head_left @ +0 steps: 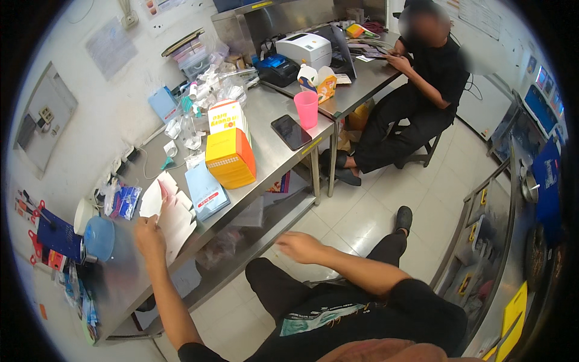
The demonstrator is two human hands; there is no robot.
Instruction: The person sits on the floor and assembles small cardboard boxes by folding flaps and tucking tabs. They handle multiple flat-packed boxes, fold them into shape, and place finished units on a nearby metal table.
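Observation:
My left hand (151,236) is closed on the lower left edge of white folding-box cardboard (176,228), with cut flaps along its sides. The cardboard lies over the front edge of the steel table. Over my lap, apart from the table, my right hand (301,247) hangs with nothing visible in it; its fingers are loosely bent. Beside the cardboard lies a light blue flat pack (206,190). Just beyond it stands a stack of yellow and orange printed cartons (230,154).
A black phone (291,132) and pink cup (306,110) stand farther along the steel table (265,114). Clear plastic clutter (196,105) lines the wall. A blue bowl (99,238) is at left. A seated person (422,90) works by a white printer (303,49).

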